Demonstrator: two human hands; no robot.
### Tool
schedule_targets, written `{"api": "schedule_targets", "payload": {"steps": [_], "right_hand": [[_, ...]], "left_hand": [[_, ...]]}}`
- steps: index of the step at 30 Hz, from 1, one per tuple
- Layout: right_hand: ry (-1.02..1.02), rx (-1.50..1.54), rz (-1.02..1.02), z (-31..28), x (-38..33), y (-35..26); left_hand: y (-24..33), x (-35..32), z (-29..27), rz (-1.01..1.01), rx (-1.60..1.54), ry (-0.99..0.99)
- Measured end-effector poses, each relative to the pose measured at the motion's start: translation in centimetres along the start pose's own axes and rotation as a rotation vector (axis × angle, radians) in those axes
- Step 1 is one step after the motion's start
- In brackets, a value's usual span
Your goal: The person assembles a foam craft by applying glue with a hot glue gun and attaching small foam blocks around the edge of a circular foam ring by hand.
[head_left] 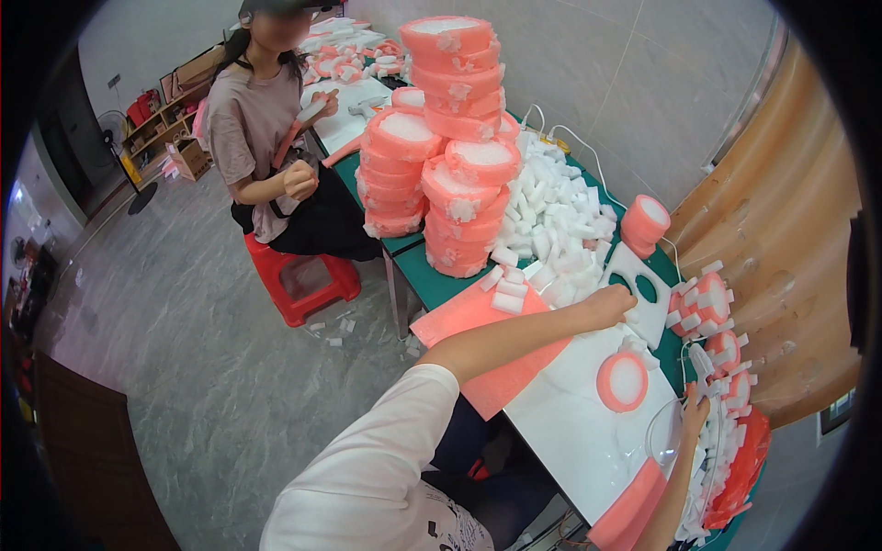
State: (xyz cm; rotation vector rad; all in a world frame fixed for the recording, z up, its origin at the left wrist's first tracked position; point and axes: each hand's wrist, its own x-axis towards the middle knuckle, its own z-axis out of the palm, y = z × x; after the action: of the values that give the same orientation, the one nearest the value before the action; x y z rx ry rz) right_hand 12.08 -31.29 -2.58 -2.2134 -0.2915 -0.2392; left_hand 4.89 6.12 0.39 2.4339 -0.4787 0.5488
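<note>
Here's the right hand (695,411), fingers wrapped around a white tool (702,361) that looks like a glue gun, its long axis running roughly toward twelve o'clock. And the left hand (608,309): fingers curled in, though whether they pinch anything I cannot tell! Between the two sits the pink-rimmed foam disc (623,383), flat on the white board (571,430), at ten o'clock from the right hand and six from the left, neither hand clearly nearer; it's round, so no long axis to line up. Just beyond the left hand, at two o'clock, lies the white foam sheet with holes (650,321); at nine, the pink sheet (457,318), partly under the forearm. Further out, the white foam heap (556,197) spreads at eleven, with tall pink stacks (459,92) behind it. Off the right hand, studded foam rings (709,301) stand near twelve, and a red bag (746,468) slumps toward five. Way out at ten o'clock, a co-worker (253,129) sits on a red stool (299,280).
</note>
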Motion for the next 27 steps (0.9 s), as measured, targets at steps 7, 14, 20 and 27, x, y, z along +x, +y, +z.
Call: {"api": "schedule_targets", "payload": {"steps": [7, 14, 20, 27], "right_hand": [[0.057, -0.059, -0.012, 0.6, 0.5, 0.9], [0.057, -0.14, -0.047, 0.8, -0.2, 0.2], [0.125, -0.134, -0.032, 0.3, -1.2, -0.6], [0.224, -0.394, -0.106, 1.3, -3.3, -3.6]], "left_hand": [[0.6, -0.8, -0.9, 0.032, -0.154, 0.053], [3.6, -1.5, -2.2, 0.131, -0.278, 0.112], [5.7, -2.8, -2.2, 0.242, -0.363, 0.092], [6.7, -7.6, -3.9, 0.142, -0.482, -0.083]]}}
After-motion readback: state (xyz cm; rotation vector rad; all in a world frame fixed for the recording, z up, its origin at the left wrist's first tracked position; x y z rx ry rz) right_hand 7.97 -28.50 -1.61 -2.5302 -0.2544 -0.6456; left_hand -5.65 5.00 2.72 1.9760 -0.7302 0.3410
